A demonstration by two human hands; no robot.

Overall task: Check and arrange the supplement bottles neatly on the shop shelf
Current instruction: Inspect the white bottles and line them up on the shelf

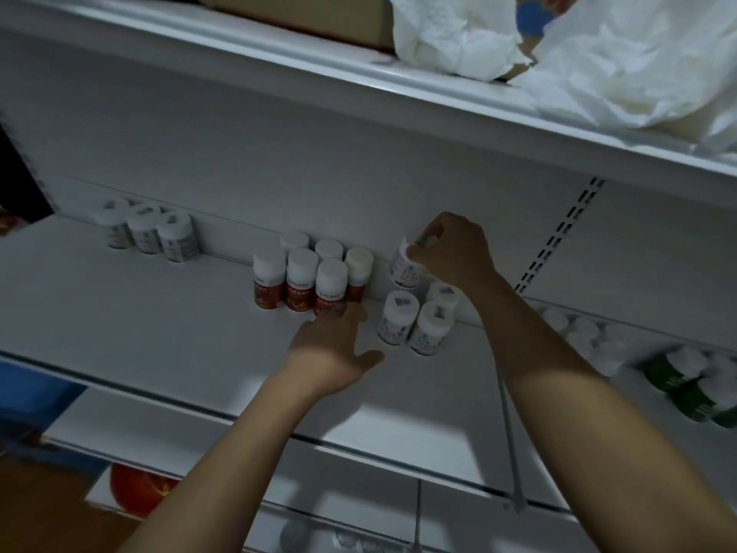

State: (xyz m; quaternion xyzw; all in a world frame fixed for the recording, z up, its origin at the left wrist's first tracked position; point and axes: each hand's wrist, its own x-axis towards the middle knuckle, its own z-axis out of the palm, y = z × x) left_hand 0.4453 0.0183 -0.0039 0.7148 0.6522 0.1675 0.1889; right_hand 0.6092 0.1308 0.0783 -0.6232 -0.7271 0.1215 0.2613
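Note:
On the white shelf stands a cluster of several red-labelled bottles with white caps, against the back panel. My left hand lies flat on the shelf, its straight fingers touching the base of the front red bottles. To their right stand three white bottles with blue print. My right hand grips another white bottle by its cap, tilted and lifted above those three. Three more white bottles stand in a row at the far left.
Green-labelled bottles and pale white ones fill the right section past a slotted upright. The upper shelf holds crumpled white plastic bags and a cardboard box. A red round object sits below left.

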